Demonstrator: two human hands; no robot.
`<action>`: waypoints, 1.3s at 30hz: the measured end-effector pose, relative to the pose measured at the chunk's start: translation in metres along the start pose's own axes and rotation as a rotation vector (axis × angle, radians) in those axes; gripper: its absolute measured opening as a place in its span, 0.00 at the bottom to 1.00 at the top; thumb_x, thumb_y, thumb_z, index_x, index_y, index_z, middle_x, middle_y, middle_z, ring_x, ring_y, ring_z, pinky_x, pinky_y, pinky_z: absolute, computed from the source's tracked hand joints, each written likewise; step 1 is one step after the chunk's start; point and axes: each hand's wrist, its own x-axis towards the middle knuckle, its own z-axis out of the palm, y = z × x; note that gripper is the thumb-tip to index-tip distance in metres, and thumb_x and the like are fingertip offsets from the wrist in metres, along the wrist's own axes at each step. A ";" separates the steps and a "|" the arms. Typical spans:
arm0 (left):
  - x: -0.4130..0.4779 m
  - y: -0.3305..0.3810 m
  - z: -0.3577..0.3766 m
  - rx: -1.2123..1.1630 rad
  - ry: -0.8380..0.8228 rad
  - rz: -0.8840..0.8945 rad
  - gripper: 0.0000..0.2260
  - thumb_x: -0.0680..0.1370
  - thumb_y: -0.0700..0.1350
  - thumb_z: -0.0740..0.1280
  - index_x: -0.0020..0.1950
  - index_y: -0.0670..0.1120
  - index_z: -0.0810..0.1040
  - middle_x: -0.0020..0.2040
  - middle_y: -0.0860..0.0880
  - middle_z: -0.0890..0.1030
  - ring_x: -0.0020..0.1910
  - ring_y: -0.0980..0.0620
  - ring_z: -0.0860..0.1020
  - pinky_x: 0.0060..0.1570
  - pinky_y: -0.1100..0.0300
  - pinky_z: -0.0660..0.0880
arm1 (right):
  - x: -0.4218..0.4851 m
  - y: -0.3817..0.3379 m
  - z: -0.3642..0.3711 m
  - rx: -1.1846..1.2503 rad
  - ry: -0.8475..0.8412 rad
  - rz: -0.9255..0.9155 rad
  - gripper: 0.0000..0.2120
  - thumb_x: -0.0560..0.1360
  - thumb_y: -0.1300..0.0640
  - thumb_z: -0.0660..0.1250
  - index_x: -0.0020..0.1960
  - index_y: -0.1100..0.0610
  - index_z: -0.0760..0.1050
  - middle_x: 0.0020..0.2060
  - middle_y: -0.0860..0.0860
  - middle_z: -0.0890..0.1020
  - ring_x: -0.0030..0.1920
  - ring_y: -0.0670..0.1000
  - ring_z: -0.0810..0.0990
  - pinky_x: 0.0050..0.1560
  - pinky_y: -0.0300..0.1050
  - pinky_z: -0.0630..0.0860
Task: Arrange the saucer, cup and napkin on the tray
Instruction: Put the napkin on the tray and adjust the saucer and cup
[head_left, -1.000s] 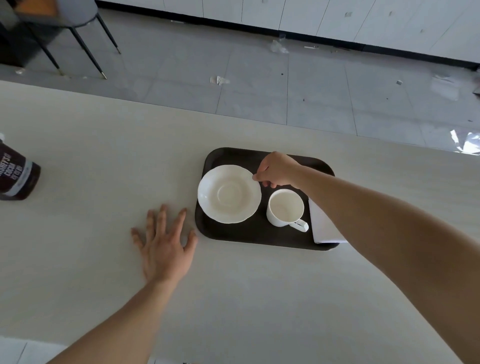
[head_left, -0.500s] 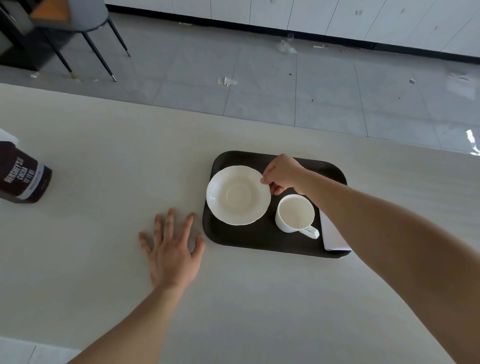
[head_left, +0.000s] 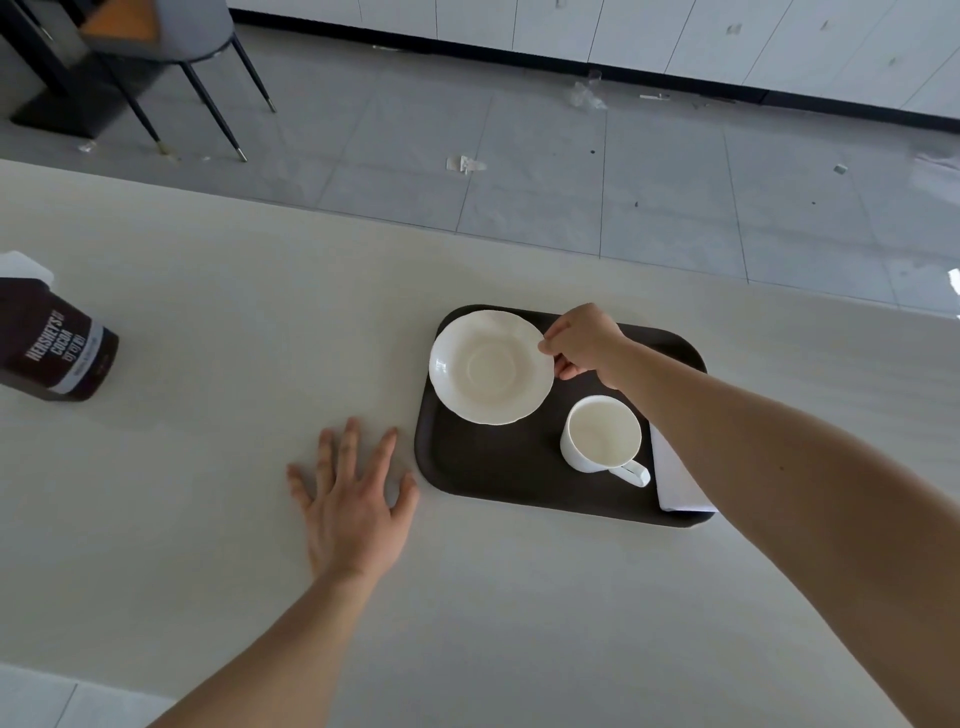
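Note:
A dark brown tray (head_left: 498, 473) lies on the pale table. A white saucer (head_left: 491, 366) with a wavy rim sits over the tray's far left corner, and my right hand (head_left: 584, 345) pinches its right rim. A white cup (head_left: 602, 434) stands upright on the tray, its handle pointing toward me and to the right. A folded white napkin (head_left: 675, 480) lies along the tray's right side, partly hidden by my right forearm. My left hand (head_left: 350, 499) rests flat on the table just left of the tray, fingers spread, holding nothing.
A dark cocoa container (head_left: 52, 345) lies on the table at the far left. Beyond the table's far edge is grey tiled floor with scraps of litter, and a chair (head_left: 171, 47) stands at the back left.
The saucer, held by my right hand, has shifted toward the tray's far left corner and away from the cup. My left hand stays flat on the table.

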 end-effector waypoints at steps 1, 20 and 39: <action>0.000 0.000 0.000 -0.004 0.003 -0.001 0.27 0.76 0.63 0.54 0.76 0.61 0.65 0.80 0.47 0.61 0.80 0.43 0.55 0.75 0.35 0.46 | 0.001 0.000 0.000 0.010 0.001 0.003 0.02 0.75 0.64 0.72 0.46 0.58 0.81 0.31 0.55 0.84 0.30 0.51 0.85 0.39 0.46 0.85; 0.000 -0.001 0.003 0.017 0.001 0.004 0.27 0.77 0.63 0.54 0.75 0.62 0.65 0.80 0.48 0.61 0.80 0.44 0.55 0.75 0.35 0.47 | 0.004 0.009 -0.001 0.128 -0.002 0.020 0.04 0.74 0.60 0.75 0.46 0.61 0.81 0.34 0.58 0.85 0.30 0.54 0.85 0.40 0.50 0.86; 0.001 -0.002 0.003 0.021 0.003 0.006 0.27 0.76 0.63 0.53 0.76 0.62 0.64 0.80 0.48 0.61 0.80 0.44 0.55 0.74 0.35 0.48 | 0.002 0.016 -0.004 0.210 -0.050 0.046 0.07 0.74 0.60 0.76 0.48 0.63 0.82 0.38 0.59 0.86 0.30 0.55 0.87 0.34 0.46 0.85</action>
